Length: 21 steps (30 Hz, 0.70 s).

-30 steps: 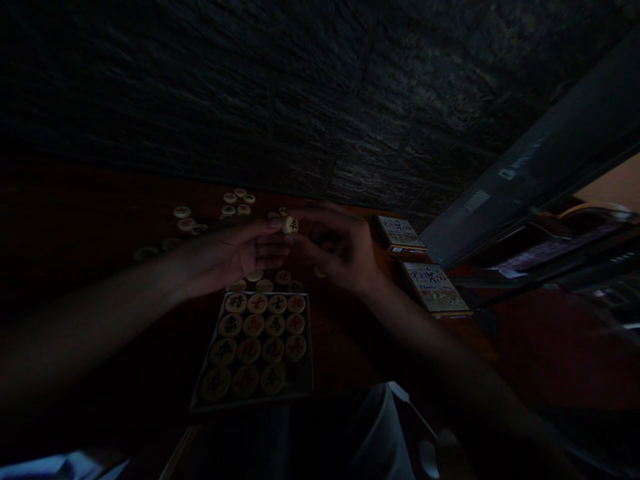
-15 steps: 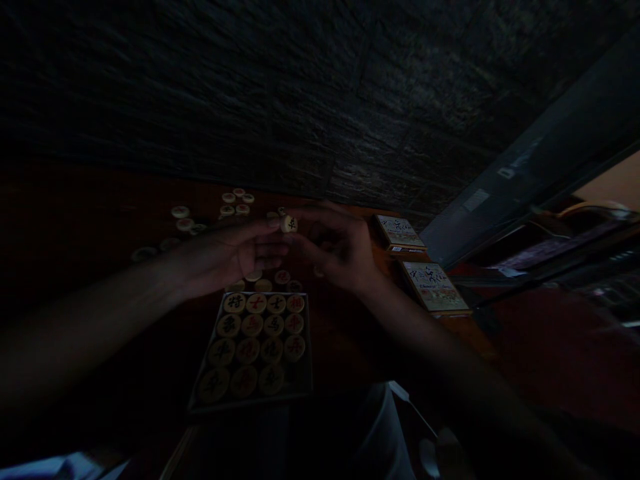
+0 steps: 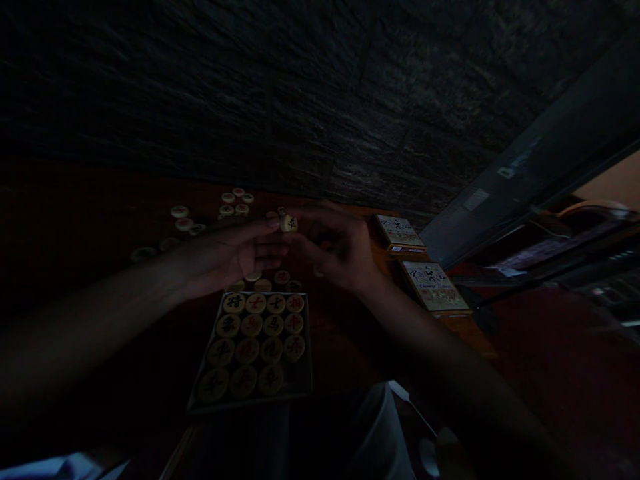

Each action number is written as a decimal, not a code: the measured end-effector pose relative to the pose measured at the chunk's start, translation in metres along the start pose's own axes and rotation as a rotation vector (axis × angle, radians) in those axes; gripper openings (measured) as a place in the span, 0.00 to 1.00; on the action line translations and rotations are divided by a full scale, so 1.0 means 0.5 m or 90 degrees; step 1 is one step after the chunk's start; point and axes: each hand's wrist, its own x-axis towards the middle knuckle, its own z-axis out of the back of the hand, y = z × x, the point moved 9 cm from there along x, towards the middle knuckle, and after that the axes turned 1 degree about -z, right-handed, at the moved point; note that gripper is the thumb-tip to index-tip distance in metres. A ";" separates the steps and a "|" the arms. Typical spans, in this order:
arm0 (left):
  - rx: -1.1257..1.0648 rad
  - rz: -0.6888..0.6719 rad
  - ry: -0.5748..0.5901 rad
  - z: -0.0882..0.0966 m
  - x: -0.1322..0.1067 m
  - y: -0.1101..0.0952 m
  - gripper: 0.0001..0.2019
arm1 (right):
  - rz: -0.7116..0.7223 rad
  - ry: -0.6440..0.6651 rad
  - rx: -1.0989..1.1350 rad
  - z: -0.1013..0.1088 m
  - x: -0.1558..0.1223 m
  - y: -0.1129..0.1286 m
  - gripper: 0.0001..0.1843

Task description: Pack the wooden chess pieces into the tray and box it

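Observation:
A round wooden chess piece [image 3: 289, 224] with a black character is pinched between the fingertips of both hands above the dark table. My left hand [image 3: 235, 252] reaches in from the left, palm up, its fingers closed on the piece. My right hand [image 3: 340, 250] comes from the right with curled fingers touching the same piece. Below the hands lies a shallow tray [image 3: 200, 390] filled with rows of round pieces marked in black and red.
Several loose pieces [image 3: 235, 202] lie scattered on the table at the back left. Two printed boxes [image 3: 400, 233] [image 3: 434, 287] sit at the right. A dark stone wall rises behind. A white sheet [image 3: 385, 427] lies near the bottom.

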 end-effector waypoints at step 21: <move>-0.003 0.006 0.004 -0.003 0.000 0.001 0.09 | 0.011 -0.005 0.005 0.001 0.000 0.002 0.14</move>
